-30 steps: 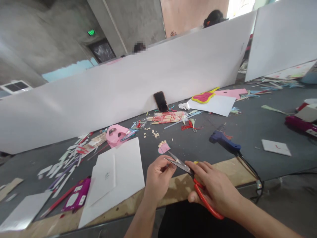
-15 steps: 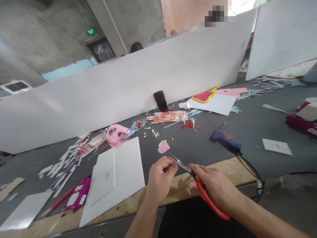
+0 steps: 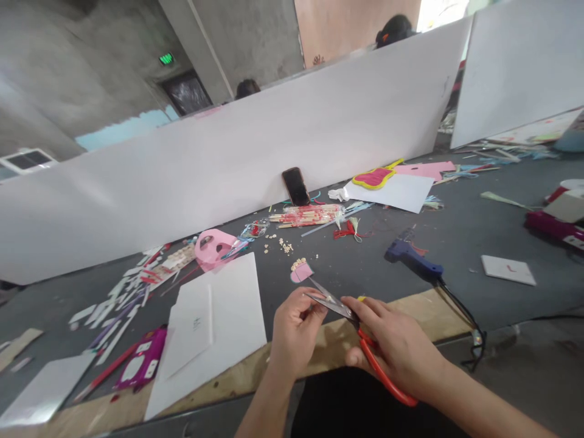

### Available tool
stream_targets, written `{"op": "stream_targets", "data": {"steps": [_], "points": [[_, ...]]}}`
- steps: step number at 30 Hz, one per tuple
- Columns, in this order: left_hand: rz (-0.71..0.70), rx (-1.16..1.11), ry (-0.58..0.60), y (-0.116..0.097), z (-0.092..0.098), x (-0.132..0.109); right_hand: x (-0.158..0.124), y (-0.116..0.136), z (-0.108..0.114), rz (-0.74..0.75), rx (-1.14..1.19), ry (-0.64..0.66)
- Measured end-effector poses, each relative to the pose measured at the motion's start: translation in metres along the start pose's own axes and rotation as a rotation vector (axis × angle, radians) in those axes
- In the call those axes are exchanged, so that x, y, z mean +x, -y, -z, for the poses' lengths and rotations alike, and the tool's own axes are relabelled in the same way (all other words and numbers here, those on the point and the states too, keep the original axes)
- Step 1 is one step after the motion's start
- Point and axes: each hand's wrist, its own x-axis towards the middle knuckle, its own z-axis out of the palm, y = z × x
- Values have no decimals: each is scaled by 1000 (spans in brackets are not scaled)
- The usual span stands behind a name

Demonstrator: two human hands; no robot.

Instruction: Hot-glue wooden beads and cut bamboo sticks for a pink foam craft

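My right hand [image 3: 395, 340] is wrapped round scissors with red handles [image 3: 387, 382], whose blades are parted and point left. A tiny pale piece [image 3: 329, 298] shows between the blades. My left hand [image 3: 296, 328] is closed in a pinch at the blade tips; what its fingertips hold is too small to name. Just beyond the tips lies a small pink cutout [image 3: 301, 273] with pale bits along its top edge. More pale crumbs [image 3: 286, 246] are scattered behind it on the dark table.
White sheets [image 3: 219, 322] lie to the left, with a purple-magenta packet [image 3: 143, 358] beside them. A blue glue gun [image 3: 415, 258] with its cord lies right. Wrapped sticks [image 3: 308, 215] and a phone [image 3: 295, 185] are at the back, before a white partition [image 3: 237, 164].
The scissor blades have opened wider near my left fingertips, and my right hand's grip has spread a little. My left hand has barely moved.
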Motion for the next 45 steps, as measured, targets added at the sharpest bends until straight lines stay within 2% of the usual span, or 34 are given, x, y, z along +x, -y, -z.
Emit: {"op": "stream_targets", "data": {"steps": [4,8,17,23,27,31,35,42,45], "points": [[0,-24,42,-1,1,2,-1,-3,-6,13,27,10],[-11,15,33,-6,0,2,0,-4,-10,4,46,25],[-99,54,-67,-5,-9,6,4,4,-1,-118,228,65],[-113,80,-68,0,-8,11,6,6,6,-148,312,139],[-86,104,-62,2,-6,12,8,0,6,-135,253,101],[-55,98,-36,7,-6,10,9,-5,5,-94,108,38],[-3,37,26,7,-4,8,8,-4,6,-63,30,38],[122,-87,169,-7,2,10,6,-5,3,-10,67,53],[131,-75,182,-7,2,10,5,-4,1,-34,81,56]]}}
